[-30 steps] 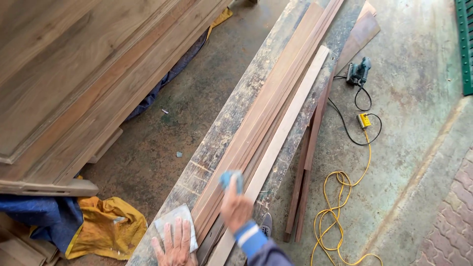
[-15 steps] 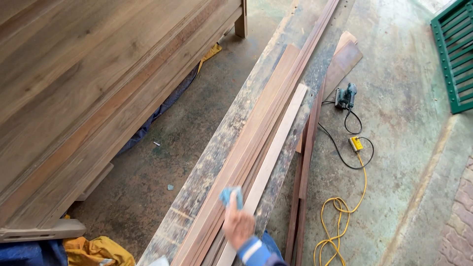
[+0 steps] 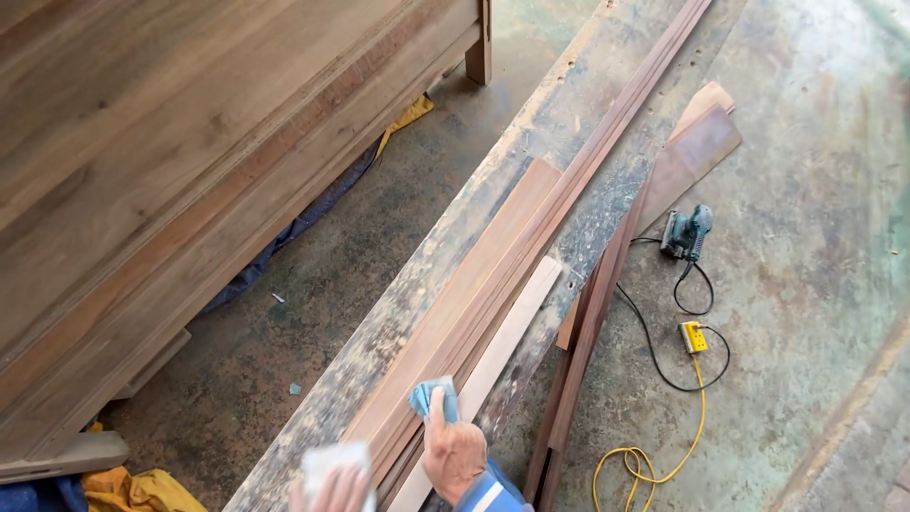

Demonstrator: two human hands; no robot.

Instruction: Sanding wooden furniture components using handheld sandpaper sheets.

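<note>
My right hand [image 3: 453,455] grips a crumpled blue cloth [image 3: 432,398] and presses it onto a pale wooden strip [image 3: 500,358] that lies on a long, stained workbench [image 3: 493,180]. Beside the pale strip lies a stack of reddish-brown wooden strips [image 3: 512,246] running the bench's length. At the bottom edge my left hand [image 3: 332,491] rests flat on a sheet of white paper [image 3: 327,461] on the bench; only its fingers show.
A large wooden furniture panel [image 3: 161,161] stands on the left. Brown boards [image 3: 588,332] lean against the bench's right side. On the concrete floor lie an electric sander [image 3: 684,233], a yellow socket [image 3: 697,337] with yellow cord [image 3: 645,465], and yellow and blue cloths [image 3: 114,491].
My right hand with the blue cloth stayed on the pale strip as the view shifted. My left hand on the white paper left the view, then came back at the bottom edge.
</note>
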